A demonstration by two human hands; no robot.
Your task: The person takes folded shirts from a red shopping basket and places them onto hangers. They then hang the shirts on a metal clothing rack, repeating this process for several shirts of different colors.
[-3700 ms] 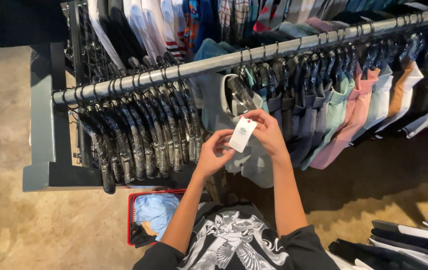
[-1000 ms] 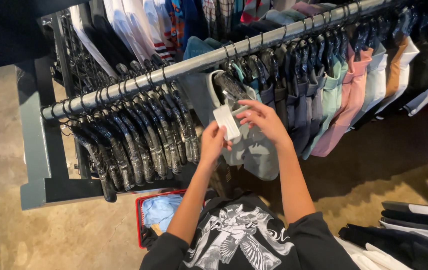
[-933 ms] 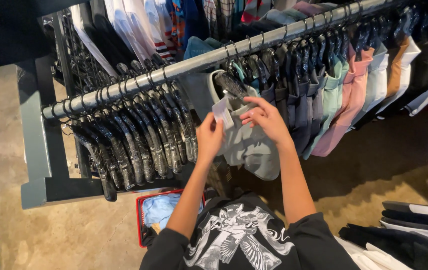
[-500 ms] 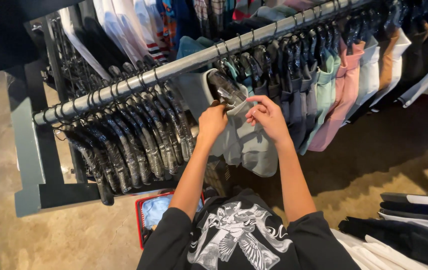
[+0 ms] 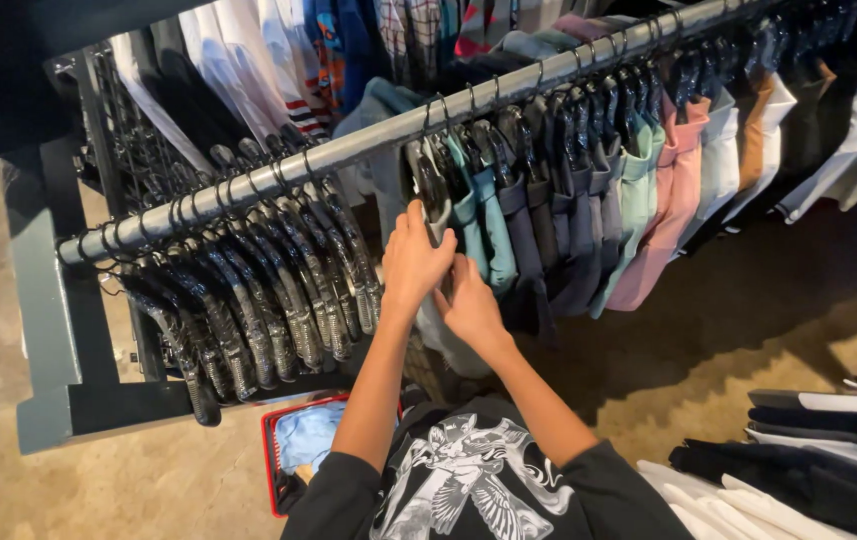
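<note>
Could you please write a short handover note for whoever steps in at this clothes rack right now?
Left hand: gripping the top of a pale shirt at its black hanger on the grey rail.
Right hand: on the same shirt, just below.
Empty black hangers hang left of it; teal, navy and pink shirts right.
Red basket with blue cloth on the floor.
Done: shirt hangs on the rail.
Left: both hands not yet off it.

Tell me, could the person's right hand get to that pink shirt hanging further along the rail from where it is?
Probably yes. The right hand rests on the pale garment it is handling, and the pink shirt hangs several hangers to its right on the same rail. Only other hanging shirts lie between, nothing solid.
</note>
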